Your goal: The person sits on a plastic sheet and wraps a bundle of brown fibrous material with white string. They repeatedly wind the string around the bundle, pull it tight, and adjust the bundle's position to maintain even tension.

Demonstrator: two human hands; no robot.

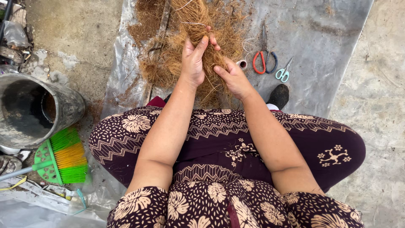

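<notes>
Both hands [213,67] grip fibre bundle [198,25]; scissors [265,59] near right.

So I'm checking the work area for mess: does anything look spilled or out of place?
Loose brown fibre crumbs lie scattered over the plastic sheet beside the bundle both hands grip. The dark bucket lies tipped on its side.

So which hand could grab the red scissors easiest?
The right hand, probably: it grips the brown fibre bundle on the side nearest the red-handled scissors. The left hand sits farther away.
</notes>
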